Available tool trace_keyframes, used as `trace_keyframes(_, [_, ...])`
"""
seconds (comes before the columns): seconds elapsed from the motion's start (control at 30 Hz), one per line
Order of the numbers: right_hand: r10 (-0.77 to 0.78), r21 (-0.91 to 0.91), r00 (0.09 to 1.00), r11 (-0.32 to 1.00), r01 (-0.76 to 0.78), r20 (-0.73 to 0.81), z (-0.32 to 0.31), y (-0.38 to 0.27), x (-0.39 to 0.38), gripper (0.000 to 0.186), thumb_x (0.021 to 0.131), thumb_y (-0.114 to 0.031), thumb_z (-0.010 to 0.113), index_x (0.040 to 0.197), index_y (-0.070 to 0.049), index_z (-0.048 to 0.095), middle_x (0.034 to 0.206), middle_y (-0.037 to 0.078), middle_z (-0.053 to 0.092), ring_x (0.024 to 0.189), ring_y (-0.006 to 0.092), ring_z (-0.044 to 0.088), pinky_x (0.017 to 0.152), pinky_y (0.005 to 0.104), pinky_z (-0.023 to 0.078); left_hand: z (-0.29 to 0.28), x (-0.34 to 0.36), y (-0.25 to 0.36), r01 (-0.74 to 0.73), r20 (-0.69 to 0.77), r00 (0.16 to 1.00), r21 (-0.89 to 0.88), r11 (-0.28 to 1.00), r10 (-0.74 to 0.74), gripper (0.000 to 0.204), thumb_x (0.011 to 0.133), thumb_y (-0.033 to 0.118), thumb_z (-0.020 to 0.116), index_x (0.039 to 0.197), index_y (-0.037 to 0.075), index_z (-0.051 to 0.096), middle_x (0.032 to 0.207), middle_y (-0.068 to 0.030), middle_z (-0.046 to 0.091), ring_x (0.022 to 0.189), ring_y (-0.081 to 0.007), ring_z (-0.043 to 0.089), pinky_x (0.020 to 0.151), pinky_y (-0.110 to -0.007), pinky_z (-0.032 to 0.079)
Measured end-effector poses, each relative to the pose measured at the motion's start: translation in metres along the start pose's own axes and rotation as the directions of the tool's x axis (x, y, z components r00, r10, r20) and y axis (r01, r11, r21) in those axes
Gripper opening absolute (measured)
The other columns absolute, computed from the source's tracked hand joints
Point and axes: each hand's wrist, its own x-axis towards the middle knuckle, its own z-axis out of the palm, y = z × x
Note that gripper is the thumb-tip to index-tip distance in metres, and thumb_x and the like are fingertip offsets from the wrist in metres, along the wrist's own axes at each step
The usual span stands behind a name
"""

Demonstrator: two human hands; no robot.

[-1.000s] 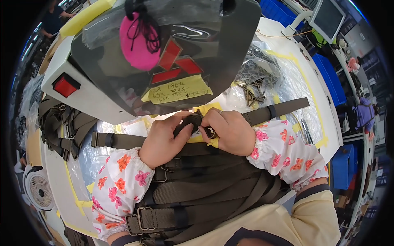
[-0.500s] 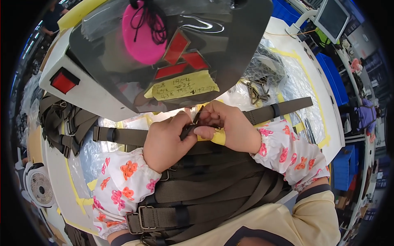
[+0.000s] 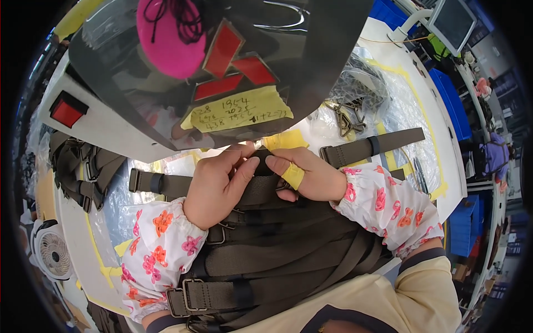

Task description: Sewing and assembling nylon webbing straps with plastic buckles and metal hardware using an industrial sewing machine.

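Note:
Below the front edge of the dark machine cover (image 3: 311,66), both my hands hold the end of an olive-brown webbing strap (image 3: 260,188). My left hand (image 3: 216,186) pinches its left edge with the thumb on top. My right hand (image 3: 313,177), with yellow tape round the thumb, is closed on its right edge. The strap end points away from me, between the two thumbs. A metal buckle shows partly by the right fingers. More straps with buckles (image 3: 195,294) lie heaped below my hands, toward my body. The fingertips on the far side are partly hidden.
At the left lies a bundle of straps (image 3: 83,166); a strap with a slide buckle (image 3: 372,145) lies to the right. Metal hooks (image 3: 350,119) sit beside clear plastic. A small fan (image 3: 54,250), a red switch (image 3: 68,109) and a screen (image 3: 452,25) stand around the white table.
My hands have turned the strap end, so it now lies flat and points away from me. The thumbs have moved onto its edges. The view has shifted slightly.

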Motion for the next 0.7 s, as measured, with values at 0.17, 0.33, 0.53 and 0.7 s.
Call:
trace_keyframes(0.17, [0.150, 0.096, 0.988, 0.985, -0.145, -0.045, -0.001, 0.001, 0.003, 0.034, 0.095, -0.030, 0.043, 0.090, 0.002, 0.054, 0.061, 0.000, 0.049, 0.044, 0.0087, 0.050, 0.040, 0.0224, 0.038, 0.008, 0.000, -0.010, -0.094, -0.052, 0.994, -0.064, 0.993, 0.091, 0.020, 0.082, 0.006, 0.060, 0.100, -0.003, 0.058, 0.074, -0.0144, 0.062, 0.062, -0.0187, 0.063, 0.055, -0.027, 0.047])
trace_keyframes(0.33, [0.040, 0.070, 0.994, 0.997, -0.032, -0.102, 0.006, 0.003, 0.001, 0.035, 0.096, -0.028, 0.042, 0.083, 0.002, 0.054, 0.056, 0.003, 0.051, 0.042, 0.0102, 0.050, 0.039, 0.0233, 0.037, 0.003, -0.003, 0.008, -0.464, 0.143, 0.862, 0.609, 0.643, 0.486, 0.034, 0.066, -0.002, 0.060, 0.099, -0.004, 0.059, 0.067, -0.0089, 0.056, 0.053, -0.0199, 0.055, 0.050, -0.031, 0.045])
trace_keyframes(0.53, [0.047, 0.177, 0.983, 0.984, -0.015, -0.177, 0.010, 0.002, 0.002, 0.033, 0.096, -0.025, 0.041, 0.085, 0.002, 0.054, 0.056, 0.002, 0.048, 0.040, 0.0095, 0.046, 0.039, 0.0241, 0.035, 0.007, -0.005, 0.013, -0.521, 0.306, 0.779, 0.801, 0.294, 0.548, 0.025, 0.065, 0.008, 0.061, 0.087, -0.003, 0.059, 0.070, -0.0080, 0.058, 0.058, -0.0151, 0.057, 0.049, -0.026, 0.046])
trace_keyframes(0.7, [-0.043, 0.021, 0.984, 0.999, 0.047, -0.173, 0.010, -0.002, -0.001, 0.029, 0.096, -0.023, 0.041, 0.082, 0.000, 0.052, 0.056, 0.001, 0.046, 0.041, 0.0077, 0.044, 0.040, 0.0231, 0.035, 0.006, -0.002, 0.002, -0.415, 0.034, 0.864, 0.612, 0.673, 0.502, 0.015, 0.076, 0.011, 0.063, 0.086, 0.000, 0.060, 0.069, -0.0091, 0.059, 0.054, -0.0173, 0.058, 0.049, -0.028, 0.045])
